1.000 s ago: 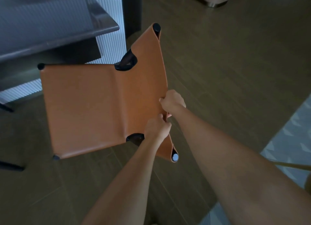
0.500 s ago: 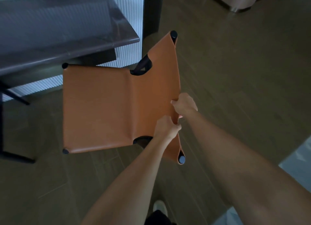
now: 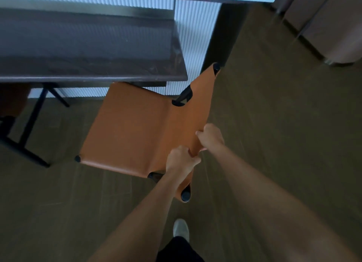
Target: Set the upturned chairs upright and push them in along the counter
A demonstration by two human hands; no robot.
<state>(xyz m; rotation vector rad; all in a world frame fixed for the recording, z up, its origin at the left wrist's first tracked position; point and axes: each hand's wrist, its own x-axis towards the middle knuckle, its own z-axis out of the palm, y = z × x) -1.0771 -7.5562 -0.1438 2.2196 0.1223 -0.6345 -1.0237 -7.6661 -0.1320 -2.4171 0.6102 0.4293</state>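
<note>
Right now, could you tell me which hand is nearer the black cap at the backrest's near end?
Left. The left hand grips the backrest edge close to the black cap; the right hand grips the same edge farther up, beyond the left.

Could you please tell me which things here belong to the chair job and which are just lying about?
Job: tan leather chair; left hand and right hand, with a grip on its backrest; dark counter; neighbouring chair.
Not part: beige furniture; ribbed panel.

Dim, bluish backlight – soft motion blur, wide-angle edge bending.
</note>
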